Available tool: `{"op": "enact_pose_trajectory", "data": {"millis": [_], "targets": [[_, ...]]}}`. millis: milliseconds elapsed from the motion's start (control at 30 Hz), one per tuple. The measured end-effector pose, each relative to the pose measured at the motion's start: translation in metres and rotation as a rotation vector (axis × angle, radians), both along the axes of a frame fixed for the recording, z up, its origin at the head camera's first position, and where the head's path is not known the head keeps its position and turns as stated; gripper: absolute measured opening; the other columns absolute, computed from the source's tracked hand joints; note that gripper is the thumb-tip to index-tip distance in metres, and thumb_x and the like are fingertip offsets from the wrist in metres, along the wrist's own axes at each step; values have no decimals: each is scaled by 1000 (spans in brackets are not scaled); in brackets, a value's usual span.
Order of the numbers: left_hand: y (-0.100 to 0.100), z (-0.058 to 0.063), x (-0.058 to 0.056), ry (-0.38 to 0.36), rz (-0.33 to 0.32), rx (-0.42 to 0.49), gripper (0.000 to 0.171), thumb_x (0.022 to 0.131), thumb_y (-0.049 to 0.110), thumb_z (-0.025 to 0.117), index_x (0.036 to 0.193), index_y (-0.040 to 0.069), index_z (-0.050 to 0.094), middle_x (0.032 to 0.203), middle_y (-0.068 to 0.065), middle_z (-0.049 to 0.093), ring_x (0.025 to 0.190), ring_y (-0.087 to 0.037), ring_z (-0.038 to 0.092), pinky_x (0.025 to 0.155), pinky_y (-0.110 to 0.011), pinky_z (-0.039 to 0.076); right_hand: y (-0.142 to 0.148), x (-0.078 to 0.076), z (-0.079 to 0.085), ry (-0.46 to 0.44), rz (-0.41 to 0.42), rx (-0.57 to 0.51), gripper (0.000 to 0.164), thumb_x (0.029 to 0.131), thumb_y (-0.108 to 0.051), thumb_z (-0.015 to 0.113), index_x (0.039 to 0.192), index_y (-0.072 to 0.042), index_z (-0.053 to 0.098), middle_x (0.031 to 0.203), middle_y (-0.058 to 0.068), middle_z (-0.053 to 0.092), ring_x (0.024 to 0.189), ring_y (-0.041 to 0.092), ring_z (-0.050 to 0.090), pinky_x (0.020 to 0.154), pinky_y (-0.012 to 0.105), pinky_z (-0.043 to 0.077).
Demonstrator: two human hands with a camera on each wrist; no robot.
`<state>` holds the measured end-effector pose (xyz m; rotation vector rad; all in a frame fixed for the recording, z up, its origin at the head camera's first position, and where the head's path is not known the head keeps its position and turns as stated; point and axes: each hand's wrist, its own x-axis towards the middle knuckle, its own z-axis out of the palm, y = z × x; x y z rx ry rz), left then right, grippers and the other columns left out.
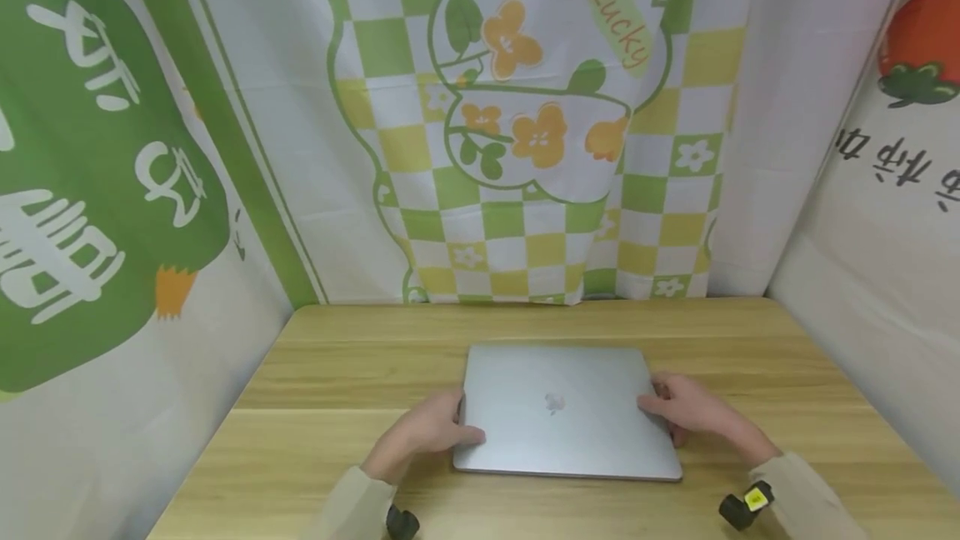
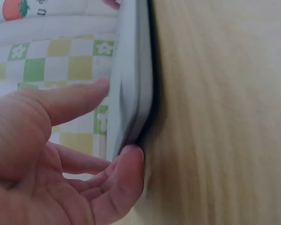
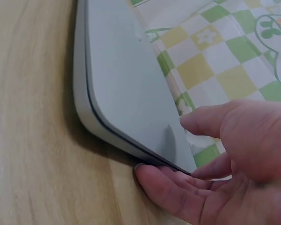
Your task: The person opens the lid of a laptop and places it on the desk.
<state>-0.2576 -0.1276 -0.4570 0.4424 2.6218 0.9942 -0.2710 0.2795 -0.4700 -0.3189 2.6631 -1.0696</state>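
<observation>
A closed silver laptop (image 1: 562,432) lies on the wooden table, lid up, with an apple-shaped logo (image 1: 554,403) at its middle. My left hand (image 1: 435,423) grips its left side, thumb over the lid and fingers curled at the edge. On the opposite side my right hand (image 1: 693,407) holds it the same way. In the left wrist view the fingertips (image 2: 130,164) sit at the lower edge of the laptop (image 2: 143,70). The right wrist view shows fingertips (image 3: 152,180) tucked against the underside, with a dark shadow below the laptop (image 3: 126,79).
The wooden table (image 1: 360,373) runs back to a hanging cloth (image 1: 525,248) with a green and yellow check print. Printed cloths also hang at the left (image 1: 247,332) and right (image 1: 862,273). Black wrist cameras sit at both cuffs.
</observation>
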Motion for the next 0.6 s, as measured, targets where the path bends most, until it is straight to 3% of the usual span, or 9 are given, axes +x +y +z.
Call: {"op": "enact_pose_trajectory", "data": {"millis": [233,400,467,600], "targets": [[-6,5,9,-13,-25,10,43,86,30,75,105,-4,56,64,-2,53,49,-13,51,44,-27,44,0,-2,1,-17,24,-11,30,97,-27,60,104,2,55,67,6,54,52,18,58,44,32,55],[-9,9,12,-36,-66,10,45,87,31,74,109,-4,56,66,-3,56,53,-18,58,46,-26,45,0,-1,4,-9,26,38,24,98,-27,59,90,-5,52,67,5,55,53,18,58,44,29,52],[-9,9,14,-44,-85,12,40,87,30,74,103,-2,56,67,-4,58,55,-18,60,46,-25,44,-1,1,6,-3,22,62,25,97,-27,60,87,-6,52,66,4,55,53,18,57,43,28,50],[-10,9,19,-58,-100,10,42,87,30,74,105,-3,56,67,-3,58,54,-17,59,45,-23,41,-5,7,12,58,26,144,30,96,-25,61,108,2,61,65,1,54,53,14,53,44,26,47]]}}
